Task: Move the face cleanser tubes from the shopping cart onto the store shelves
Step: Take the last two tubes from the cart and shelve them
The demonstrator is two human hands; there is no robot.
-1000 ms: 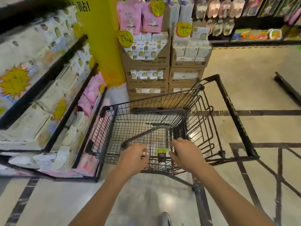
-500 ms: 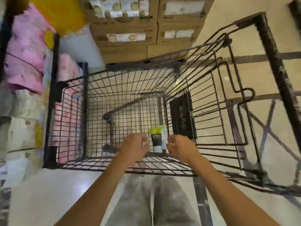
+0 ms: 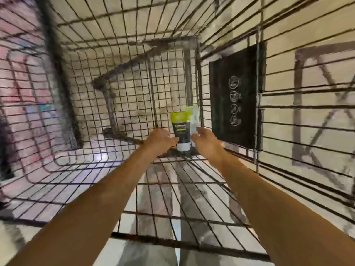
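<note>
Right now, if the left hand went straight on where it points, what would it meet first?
The dark tube with the green top. The left hand points straight at its lower part, with nothing between; I cannot tell whether it touches. A paler tube stands just behind.

**Shopping cart** [image 3: 123,54]: dark wire mesh, viewed from above into the basket. The bottom is a fine square grid, and a metal frame bar shows through it from below.

**Black panel** [image 3: 236,96]: fixed flat to the right wall, with four round white symbols in a column.

**Contents**, on the basket bottom in the right corner, close to the panel wall:
- **Dark tube** [image 3: 181,129], one: yellow-green upper end, white cap at the near end.
- **Pale tube** [image 3: 194,117], one: just behind and to the right of the dark tube, largely hidden by it. Contact between the two cannot be told.

**Floor** [image 3: 278,150]: pale, with dark strips, visible through the mesh.
</note>
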